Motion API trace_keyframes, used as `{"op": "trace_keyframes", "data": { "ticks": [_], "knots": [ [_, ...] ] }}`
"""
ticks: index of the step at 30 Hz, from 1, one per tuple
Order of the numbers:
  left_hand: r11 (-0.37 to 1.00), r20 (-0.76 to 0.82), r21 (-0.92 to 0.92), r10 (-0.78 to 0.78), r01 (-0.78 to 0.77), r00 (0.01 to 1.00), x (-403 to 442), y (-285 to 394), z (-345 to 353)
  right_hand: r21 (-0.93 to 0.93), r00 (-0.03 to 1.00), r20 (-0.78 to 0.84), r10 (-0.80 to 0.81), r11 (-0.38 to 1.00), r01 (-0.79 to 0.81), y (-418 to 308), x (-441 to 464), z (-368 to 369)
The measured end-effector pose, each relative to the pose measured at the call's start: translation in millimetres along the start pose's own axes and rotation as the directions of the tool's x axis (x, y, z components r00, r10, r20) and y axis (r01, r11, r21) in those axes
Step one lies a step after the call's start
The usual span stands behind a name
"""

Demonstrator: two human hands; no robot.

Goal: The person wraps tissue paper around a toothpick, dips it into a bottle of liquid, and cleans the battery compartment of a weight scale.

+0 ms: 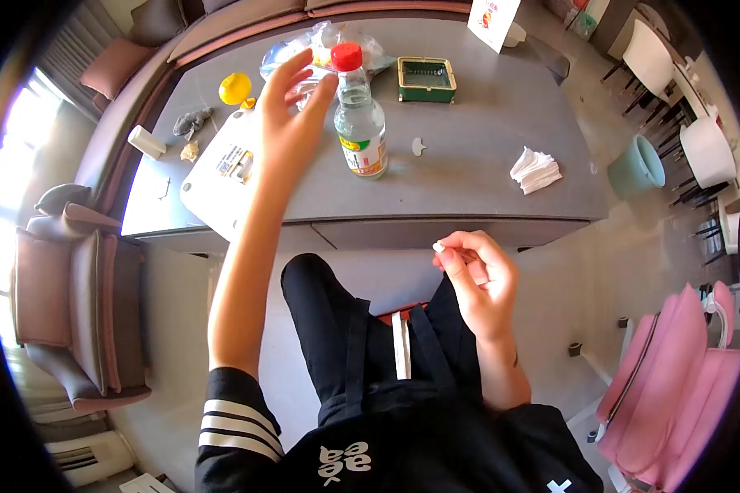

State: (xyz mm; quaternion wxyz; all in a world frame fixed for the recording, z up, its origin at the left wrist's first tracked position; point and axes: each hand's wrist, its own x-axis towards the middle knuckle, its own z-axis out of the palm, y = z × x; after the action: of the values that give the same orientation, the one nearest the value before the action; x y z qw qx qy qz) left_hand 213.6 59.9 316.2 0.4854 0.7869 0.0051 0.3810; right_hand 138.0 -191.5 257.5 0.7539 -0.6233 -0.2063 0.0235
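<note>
A clear bottle point(359, 123) with a red cap stands upright on the grey table, with liquid inside and a coloured label. Just left of its neck I hold my left hand point(290, 123) raised, fingers spread and nothing in them; whether it touches the bottle I cannot tell. Over my lap, in front of the table edge, my right hand point(481, 283) pinches a small white piece point(438, 246) between thumb and fingertips. Its exact kind is too small to make out. A small pale flat piece point(418, 147) lies right of the bottle.
On the table point(469, 185) are a green ashtray point(427, 80), folded white tissues point(536, 170), a white board point(214, 182), a yellow object point(235, 89), a plastic bag point(378, 56) and a white cylinder point(146, 142). A pink chair point(666, 386) stands at right.
</note>
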Motion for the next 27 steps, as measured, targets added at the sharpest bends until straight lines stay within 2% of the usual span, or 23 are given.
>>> {"op": "trace_keyframes", "data": {
  "ticks": [3, 4, 5, 7, 9, 12, 17, 23, 27],
  "knots": [
    [1.000, 0.069, -0.014, -0.006, 0.007, 0.998, 33.6, -17.3, 12.4, -0.033, 0.999, 0.005, -0.050, 0.998, 0.050, 3.8, -0.6, -3.7],
    [0.987, 0.161, -0.152, -0.029, 0.054, 0.986, 38.5, -19.6, 12.2, -0.032, 0.999, 0.006, -0.051, 0.998, 0.051, 3.8, -1.4, -4.8],
    [0.987, 0.161, -0.151, -0.027, 0.051, 0.987, 39.9, -22.3, 10.9, -0.031, 0.999, 0.004, -0.050, 0.998, 0.050, 3.8, -1.9, -6.2],
    [0.889, 0.314, -0.382, -0.132, 0.252, 0.940, 40.0, -22.7, 9.7, -0.028, 0.999, -0.001, -0.053, 0.998, 0.053, 6.1, -2.3, -9.4],
    [0.921, 0.307, -0.334, -0.093, 0.199, 0.947, 32.3, -24.2, 15.9, -0.044, 0.999, 0.001, -0.040, 0.998, 0.040, 11.0, -3.0, -12.7],
    [0.908, 0.261, -0.387, -0.059, 0.161, 0.964, 26.5, -30.5, 24.3, -0.026, 1.000, -0.009, -0.010, 1.000, 0.009, 15.3, -4.4, -14.5],
    [0.842, 0.269, -0.507, -0.051, 0.186, 0.962, 25.0, -44.0, 38.8, -0.020, 1.000, 0.007, 0.003, 1.000, -0.003, 17.5, -4.7, -11.0],
    [0.904, 0.059, -0.426, 0.037, -0.008, 0.998, 19.6, -44.8, 60.9, 0.004, 1.000, 0.007, 0.025, 1.000, -0.025, 16.2, -5.4, -8.0],
    [0.933, -0.021, -0.355, 0.061, -0.065, 0.998, 16.6, -40.4, 67.9, -0.029, 1.000, 0.020, 0.003, 1.000, -0.002, 15.0, -5.1, -6.1]
  ]
}}
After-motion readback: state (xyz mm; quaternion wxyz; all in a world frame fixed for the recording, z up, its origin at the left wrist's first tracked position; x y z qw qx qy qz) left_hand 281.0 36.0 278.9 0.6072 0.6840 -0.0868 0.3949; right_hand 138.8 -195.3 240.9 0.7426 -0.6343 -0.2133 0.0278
